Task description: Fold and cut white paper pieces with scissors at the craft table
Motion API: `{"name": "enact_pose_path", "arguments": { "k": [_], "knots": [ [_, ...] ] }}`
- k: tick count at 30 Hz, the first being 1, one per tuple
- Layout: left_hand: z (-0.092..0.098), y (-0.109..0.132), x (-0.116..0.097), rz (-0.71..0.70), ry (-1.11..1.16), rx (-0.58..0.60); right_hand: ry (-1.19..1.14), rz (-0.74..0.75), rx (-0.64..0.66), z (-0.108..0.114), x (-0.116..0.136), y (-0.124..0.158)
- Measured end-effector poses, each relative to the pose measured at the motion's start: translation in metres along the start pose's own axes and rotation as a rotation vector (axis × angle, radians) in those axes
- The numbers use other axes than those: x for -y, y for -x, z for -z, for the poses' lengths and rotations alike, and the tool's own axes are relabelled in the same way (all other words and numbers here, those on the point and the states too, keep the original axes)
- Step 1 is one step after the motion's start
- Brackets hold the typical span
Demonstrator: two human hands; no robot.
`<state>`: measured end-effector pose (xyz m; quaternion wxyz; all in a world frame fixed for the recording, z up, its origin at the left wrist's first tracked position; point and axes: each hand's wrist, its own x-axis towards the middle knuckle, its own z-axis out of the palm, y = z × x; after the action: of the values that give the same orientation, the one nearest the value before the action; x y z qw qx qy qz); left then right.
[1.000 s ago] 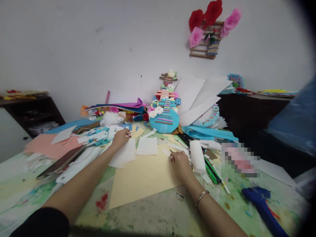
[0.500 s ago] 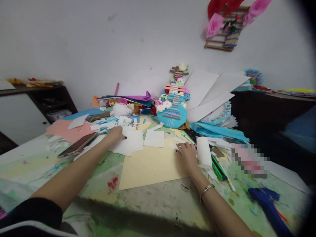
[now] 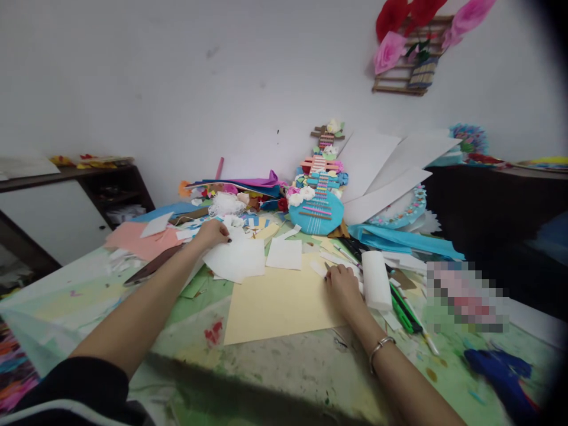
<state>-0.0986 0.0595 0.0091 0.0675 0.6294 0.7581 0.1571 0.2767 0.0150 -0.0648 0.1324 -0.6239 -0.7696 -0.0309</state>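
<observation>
Grip state unclear: left hand (image 3: 213, 232) touches one white sheet (image 3: 237, 261), right hand (image 3: 344, 287) one yellow sheet (image 3: 279, 303).

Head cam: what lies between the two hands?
Head view: a large white paper piece by the left hand, a white square, then the cream sheet at the right hand.

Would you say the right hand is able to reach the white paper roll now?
Probably yes: the right hand rests on the cream sheet just beside the white paper roll, nothing lying between them.
</observation>
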Motion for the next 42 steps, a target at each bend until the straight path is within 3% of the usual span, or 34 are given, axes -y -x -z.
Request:
{"name": "enact_pose_path", "arguments": {
  "k": [5,6,8,9,12,14,17,22,25,31,33,35,39,42],
  "knots": [
    [0.019,0.024,-0.037,-0.277,0.165,0.123,-0.023,0.009,-0.004,0.001,-0.001,0.001],
    [0.024,0.030,-0.047,-0.345,0.215,0.197,-0.027,0.013,-0.001,0.001,-0.001,0.001],
    [0.034,0.040,-0.066,-0.513,0.437,0.481,-0.032,0.018,0.001,0.000,-0.001,0.001],
    [0.038,0.044,-0.075,-0.556,0.511,0.565,-0.033,0.020,0.001,0.000,-0.001,0.001],
    [0.044,0.046,-0.099,-0.602,0.612,0.747,-0.031,0.024,-0.003,0.000,-0.001,0.001],
    [0.036,0.040,-0.111,-0.616,0.585,0.816,-0.031,0.019,-0.006,0.000,0.000,0.002],
    [0.007,0.030,-0.126,-0.639,0.443,0.791,-0.035,0.003,-0.009,0.000,-0.001,0.001],
    [-0.055,0.026,-0.137,-0.672,0.315,0.583,-0.041,0.006,-0.013,-0.003,-0.004,-0.002],
    [-0.075,0.028,-0.135,-0.701,0.321,0.431,-0.035,0.024,-0.027,-0.006,-0.005,-0.002],
    [-0.071,0.053,-0.113,-0.759,0.348,0.177,-0.013,0.055,-0.099,-0.011,-0.004,0.000],
    [-0.064,0.073,-0.102,-0.827,0.326,0.184,-0.014,0.053,-0.138,-0.009,-0.003,0.000],
    [-0.058,0.095,-0.091,-0.996,0.234,0.189,-0.023,0.038,-0.193,-0.004,-0.003,0.000],
    [-0.052,0.131,-0.073,-1.094,0.118,0.167,-0.037,-0.059,-0.337,0.012,-0.010,-0.003],
    [-0.054,0.143,-0.066,-1.133,0.068,0.092,-0.036,-0.178,-0.439,0.019,-0.016,-0.004]
  ]
}}
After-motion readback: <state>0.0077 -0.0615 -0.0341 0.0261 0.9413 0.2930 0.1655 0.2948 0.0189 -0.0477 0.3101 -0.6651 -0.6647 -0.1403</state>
